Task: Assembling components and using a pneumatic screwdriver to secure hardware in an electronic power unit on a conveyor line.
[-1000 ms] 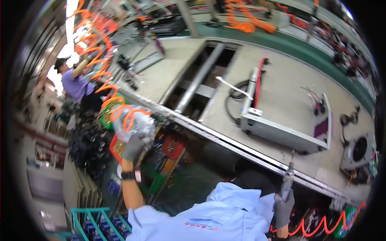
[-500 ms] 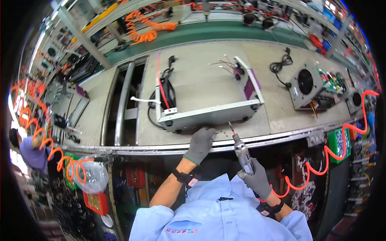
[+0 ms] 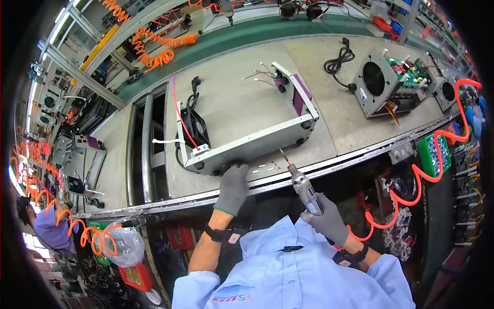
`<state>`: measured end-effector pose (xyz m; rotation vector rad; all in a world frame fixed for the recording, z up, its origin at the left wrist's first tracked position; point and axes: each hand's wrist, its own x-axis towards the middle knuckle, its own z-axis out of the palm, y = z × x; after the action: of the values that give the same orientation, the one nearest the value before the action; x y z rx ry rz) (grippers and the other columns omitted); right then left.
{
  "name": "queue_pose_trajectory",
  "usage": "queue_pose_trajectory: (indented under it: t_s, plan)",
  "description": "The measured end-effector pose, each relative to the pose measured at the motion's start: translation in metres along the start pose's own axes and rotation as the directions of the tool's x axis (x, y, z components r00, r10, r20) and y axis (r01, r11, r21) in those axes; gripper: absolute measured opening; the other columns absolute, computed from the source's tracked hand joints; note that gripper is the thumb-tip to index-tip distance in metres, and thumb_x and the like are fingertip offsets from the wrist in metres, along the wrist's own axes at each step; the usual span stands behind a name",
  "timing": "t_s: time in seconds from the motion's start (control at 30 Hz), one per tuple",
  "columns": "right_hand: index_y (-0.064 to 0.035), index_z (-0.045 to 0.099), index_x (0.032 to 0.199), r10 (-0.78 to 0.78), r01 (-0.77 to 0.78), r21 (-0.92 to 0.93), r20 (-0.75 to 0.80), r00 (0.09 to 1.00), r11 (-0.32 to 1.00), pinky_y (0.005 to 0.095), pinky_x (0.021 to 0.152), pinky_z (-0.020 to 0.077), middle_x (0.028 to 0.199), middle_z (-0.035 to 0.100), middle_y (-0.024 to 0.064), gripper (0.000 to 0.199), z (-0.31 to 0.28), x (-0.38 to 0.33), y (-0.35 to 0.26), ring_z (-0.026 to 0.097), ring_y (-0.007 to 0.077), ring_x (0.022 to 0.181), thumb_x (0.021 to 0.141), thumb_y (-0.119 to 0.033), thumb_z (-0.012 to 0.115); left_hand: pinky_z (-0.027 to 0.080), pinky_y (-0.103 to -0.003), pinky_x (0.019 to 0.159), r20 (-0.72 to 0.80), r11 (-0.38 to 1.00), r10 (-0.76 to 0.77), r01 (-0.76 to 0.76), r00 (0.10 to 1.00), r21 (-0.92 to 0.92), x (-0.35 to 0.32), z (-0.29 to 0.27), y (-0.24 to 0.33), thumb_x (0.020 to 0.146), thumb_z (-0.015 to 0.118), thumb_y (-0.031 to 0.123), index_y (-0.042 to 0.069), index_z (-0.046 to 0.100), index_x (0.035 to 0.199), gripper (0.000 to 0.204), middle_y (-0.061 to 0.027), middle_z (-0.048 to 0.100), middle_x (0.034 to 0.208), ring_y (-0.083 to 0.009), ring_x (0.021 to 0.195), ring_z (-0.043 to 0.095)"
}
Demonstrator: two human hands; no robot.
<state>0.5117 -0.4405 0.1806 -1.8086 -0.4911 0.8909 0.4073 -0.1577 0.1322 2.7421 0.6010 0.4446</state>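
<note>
My right hand (image 3: 328,221), in a grey glove, is wrapped round a grey power screwdriver (image 3: 306,191) with a red hose. Its thin bit points up toward the chassis and touches nothing. My gloved left hand (image 3: 234,186) is at the lower front of a grey metal chassis (image 3: 252,148), fingers bunched near a black foot; what they hold, if anything, is hidden. The chassis is an open frame with black feet along the near panel, a black fan (image 3: 196,126) at its left and a purple part (image 3: 298,100) at its right. Small white pieces (image 3: 262,166) lie beside my left hand.
Right of the chassis stands another unit (image 3: 374,87) with a fan and circuit boards. A black power cord (image 3: 337,63) lies by it. Rollers (image 3: 148,149) cross a bench gap at left. Green (image 3: 434,154) and red (image 3: 136,276) parts bins flank me. A co-worker (image 3: 54,226) is at far left.
My left hand has moved left, away from the small parts, to the chassis's lower front, and more white pieces show. The view has tilted; my right hand still holds the screwdriver.
</note>
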Motion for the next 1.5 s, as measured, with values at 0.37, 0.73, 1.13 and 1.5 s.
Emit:
queue_pose_trajectory:
  t_s: [0.37,0.73,1.13,1.5]
  plan:
    - [-0.0018,0.057,0.121,0.078,-0.080,0.064,0.034,0.996,0.995,0.0305,0.058,0.0494,0.087,0.063,0.0081,0.054,0.005,0.006,-0.029,0.059,0.0127,0.068,0.076,-0.023,0.078,0.051,-0.046,0.069,0.097,0.983,-0.116,0.128,0.988,-0.134,-0.014,-0.040,0.003,0.094,0.058,0.013,0.002,0.057,0.097,0.011,-0.0214,0.065,0.090,-0.0414,0.083,0.064]
    - [-0.0038,0.055,0.115,0.078,-0.084,0.101,0.061,0.995,0.991,0.0253,0.047,0.0453,0.079,0.055,0.0032,0.043,0.008,0.008,-0.047,0.054,0.0080,0.057,0.080,-0.020,0.074,0.049,-0.030,0.069,0.047,0.856,-0.088,0.100,0.995,-0.506,0.087,-0.129,0.029,0.091,0.058,0.008,0.001,0.070,0.103,0.018,-0.0106,0.065,0.084,-0.0185,0.075,0.063]
    - [-0.0033,0.055,0.115,0.091,-0.098,0.142,0.058,0.994,0.985,0.0252,0.047,0.0462,0.080,0.056,0.0034,0.044,0.012,0.001,-0.049,0.054,0.0081,0.058,0.080,-0.021,0.075,0.048,-0.024,0.066,0.492,0.699,0.047,0.323,0.870,-0.638,0.158,-0.083,0.017,0.092,0.067,0.017,0.000,0.070,0.100,0.019,-0.0020,0.068,0.086,-0.0072,0.073,0.058]
    - [-0.0042,0.054,0.112,0.033,-0.037,0.070,0.048,0.998,0.997,0.0254,0.048,0.0470,0.081,0.056,0.0039,0.043,0.000,0.004,-0.040,0.056,0.0085,0.060,0.079,-0.022,0.076,0.045,-0.024,0.065,0.576,0.727,0.029,0.378,0.817,-0.573,0.164,-0.074,0.022,0.091,0.068,0.017,0.001,0.072,0.094,0.017,0.0026,0.065,0.080,-0.0050,0.071,0.054]
